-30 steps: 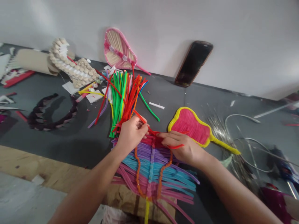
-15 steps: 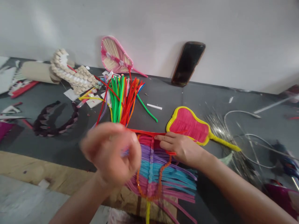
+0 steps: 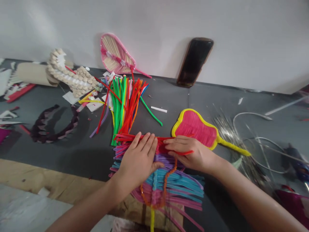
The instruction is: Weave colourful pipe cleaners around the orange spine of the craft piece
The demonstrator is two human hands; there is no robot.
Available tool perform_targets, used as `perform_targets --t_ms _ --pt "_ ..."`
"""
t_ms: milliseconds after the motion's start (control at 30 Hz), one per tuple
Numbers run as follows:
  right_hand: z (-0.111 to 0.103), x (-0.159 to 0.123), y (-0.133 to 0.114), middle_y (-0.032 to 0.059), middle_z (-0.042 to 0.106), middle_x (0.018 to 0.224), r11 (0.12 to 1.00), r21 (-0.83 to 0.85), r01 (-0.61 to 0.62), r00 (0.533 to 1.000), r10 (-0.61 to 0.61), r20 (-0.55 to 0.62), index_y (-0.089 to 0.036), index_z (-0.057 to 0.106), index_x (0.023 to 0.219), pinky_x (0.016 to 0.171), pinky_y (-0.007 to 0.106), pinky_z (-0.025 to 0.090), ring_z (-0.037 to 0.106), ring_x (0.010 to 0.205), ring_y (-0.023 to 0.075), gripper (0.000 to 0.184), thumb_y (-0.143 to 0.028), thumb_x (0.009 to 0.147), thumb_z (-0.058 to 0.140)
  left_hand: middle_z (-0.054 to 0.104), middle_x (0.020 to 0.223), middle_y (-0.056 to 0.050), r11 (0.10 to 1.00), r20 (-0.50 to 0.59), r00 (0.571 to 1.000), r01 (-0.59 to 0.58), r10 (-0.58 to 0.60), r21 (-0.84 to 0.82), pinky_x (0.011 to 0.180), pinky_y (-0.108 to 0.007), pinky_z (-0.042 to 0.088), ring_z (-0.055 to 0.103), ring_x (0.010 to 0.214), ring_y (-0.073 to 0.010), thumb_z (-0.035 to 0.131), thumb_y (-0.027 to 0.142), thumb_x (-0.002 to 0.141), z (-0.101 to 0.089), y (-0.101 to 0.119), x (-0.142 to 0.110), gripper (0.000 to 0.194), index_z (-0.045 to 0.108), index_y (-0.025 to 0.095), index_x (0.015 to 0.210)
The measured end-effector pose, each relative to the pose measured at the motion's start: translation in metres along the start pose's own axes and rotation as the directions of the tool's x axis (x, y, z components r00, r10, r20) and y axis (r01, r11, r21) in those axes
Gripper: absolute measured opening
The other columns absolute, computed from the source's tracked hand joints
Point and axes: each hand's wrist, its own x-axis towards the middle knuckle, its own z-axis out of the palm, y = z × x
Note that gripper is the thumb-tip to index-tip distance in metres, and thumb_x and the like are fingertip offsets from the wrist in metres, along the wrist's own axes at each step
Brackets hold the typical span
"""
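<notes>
A fan-shaped piece made of pipe cleaners (image 3: 183,182) lies in front of me, with rows of red, purple, blue and pink. An orange twisted outline and a yellow stem (image 3: 152,219) run down it. My left hand (image 3: 140,158) rests palm down on its left part, fingers stretched towards the red row at the top. At the upper right, my right hand (image 3: 187,151) has its fingers bent together on a red pipe cleaner (image 3: 184,152), whose end sticks out beside them. The fingertips of both hands are close together near the middle strand.
A bundle of green and red pipe cleaners (image 3: 120,106) lies behind the piece. To the right are a pink fan with yellow edging (image 3: 196,127) and thin wires (image 3: 227,132). A phone (image 3: 195,62) and a pink leaf-shaped fan (image 3: 117,56) lean on the wall. A dark headband (image 3: 43,129) lies left.
My left hand, blurred and raised over the piece before, has come down and flattened on its left part. My right hand has stayed nearly in place, its fingers slightly more bent.
</notes>
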Motion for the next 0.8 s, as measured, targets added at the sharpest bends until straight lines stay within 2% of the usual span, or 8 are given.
perform_targets --t_ms 267,500,567,633,700,733,767,800 --pt "-0.012 -0.011 0.005 0.0088 0.074 0.099 0.99 0.016 -0.141 0.984 0.142 -0.104 -0.02 0.072 0.101 0.079 0.039 0.058 0.067 0.092 0.02 0.02 -0.017 0.092 0.055 0.053 0.138 -0.022 1.0 0.041 0.999 -0.006 0.006 -0.018 0.112 -0.055 0.029 0.049 0.13 -0.0351 0.035 0.063 0.093 0.002 0.002 0.001 0.073 0.056 0.004 0.132" --pt "-0.016 -0.019 0.012 0.0076 0.073 0.096 0.972 0.043 -0.233 0.963 0.237 -0.128 -0.022 0.073 0.095 0.079 0.039 0.057 0.066 0.092 0.0203 0.016 -0.021 0.091 0.057 0.052 0.139 -0.021 0.999 0.061 0.998 0.001 0.002 -0.036 0.112 -0.056 0.028 0.048 0.132 -0.0356 0.043 0.063 0.089 0.0 0.002 0.001 0.07 0.053 0.012 0.136" --pt "-0.027 -0.023 0.005 0.007 0.072 0.097 0.95 0.042 -0.309 0.932 0.312 -0.185 -0.023 0.071 0.096 0.082 0.04 0.057 0.067 0.093 0.0213 0.013 -0.023 0.09 0.059 0.052 0.14 -0.022 0.999 0.061 0.998 0.006 -0.003 -0.04 0.112 -0.058 0.028 0.047 0.132 -0.0359 0.041 0.064 0.09 0.0 0.003 0.001 0.07 0.054 0.012 0.136" --pt "-0.039 -0.024 -0.01 0.0076 0.071 0.102 0.901 -0.051 -0.431 0.854 0.389 -0.345 -0.024 0.067 0.103 0.087 0.045 0.055 0.066 0.099 0.0239 0.016 -0.024 0.089 0.059 0.052 0.139 -0.022 0.999 0.049 0.999 0.009 -0.007 -0.039 0.112 -0.059 0.027 0.047 0.132 -0.0361 0.037 0.066 0.09 0.001 0.003 0.001 0.073 0.054 0.011 0.135" --pt "-0.045 -0.02 -0.032 0.0098 0.067 0.113 0.835 -0.21 -0.508 0.786 0.351 -0.509 -0.026 0.063 0.114 0.096 0.051 0.05 0.061 0.111 0.0274 0.027 -0.02 0.089 0.058 0.053 0.138 -0.023 0.999 0.022 1.0 0.003 -0.003 -0.037 0.111 -0.06 0.028 0.049 0.13 -0.0365 0.033 0.069 0.089 0.003 0.004 0.001 0.077 0.055 0.01 0.134" --pt "-0.044 -0.016 -0.043 0.011 0.066 0.118 0.83 -0.298 -0.472 0.812 0.277 -0.513 -0.026 0.061 0.119 0.101 0.053 0.046 0.057 0.118 0.0289 0.033 -0.017 0.088 0.057 0.053 0.137 -0.023 0.999 0.01 1.0 0.0 0.001 -0.037 0.111 -0.06 0.028 0.049 0.13 -0.0369 0.032 0.069 0.089 0.003 0.004 0.0 0.079 0.055 0.01 0.134" --pt "-0.039 -0.011 -0.053 0.0117 0.064 0.122 0.845 -0.362 -0.394 0.873 0.221 -0.434 -0.025 0.059 0.123 0.105 0.053 0.043 0.053 0.124 0.0296 0.037 -0.015 0.088 0.056 0.053 0.137 -0.024 0.999 0.002 1.0 -0.003 0.003 -0.039 0.11 -0.061 0.029 0.049 0.129 -0.0371 0.032 0.069 0.089 0.003 0.004 0.0 0.079 0.055 0.009 0.134" --pt "-0.031 -0.006 -0.06 0.0121 0.063 0.127 0.866 -0.397 -0.303 0.935 0.19 -0.299 -0.023 0.057 0.127 0.108 0.053 0.041 0.05 0.129 0.0297 0.04 -0.015 0.088 0.054 0.053 0.137 -0.024 0.999 -0.002 1.0 -0.002 0.002 -0.042 0.11 -0.061 0.029 0.05 0.129 -0.0372 0.033 0.068 0.09 0.003 0.004 0.0 0.077 0.056 0.009 0.133"
